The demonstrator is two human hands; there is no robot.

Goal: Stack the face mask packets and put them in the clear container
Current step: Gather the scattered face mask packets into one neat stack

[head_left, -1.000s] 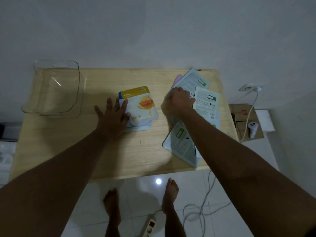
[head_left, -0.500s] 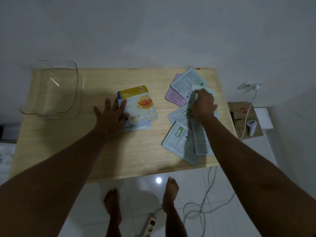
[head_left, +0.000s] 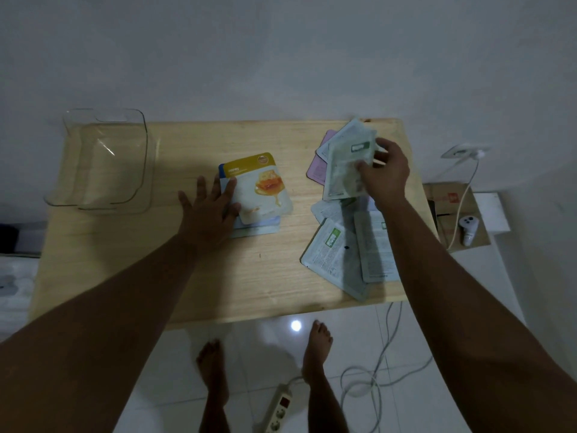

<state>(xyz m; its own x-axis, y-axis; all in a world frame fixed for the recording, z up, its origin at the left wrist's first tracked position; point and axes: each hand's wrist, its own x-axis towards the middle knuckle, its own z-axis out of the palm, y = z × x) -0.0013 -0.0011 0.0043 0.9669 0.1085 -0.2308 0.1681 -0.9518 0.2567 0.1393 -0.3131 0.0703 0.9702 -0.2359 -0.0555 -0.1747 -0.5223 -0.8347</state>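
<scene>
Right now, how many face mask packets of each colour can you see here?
Yellow-topped honey packet: 1
Blue packets under it: at least 2 showing
Pink packet: 1
Pale green-and-white packets: 5, one of them held in the right hand
Total: at least 9

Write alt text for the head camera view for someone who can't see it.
A person's right hand lifts a pale green face mask packet above scattered packets, while the left hand rests flat on a small stack topped by a honey packet. An empty clear container sits at the wooden table's far left.
</scene>
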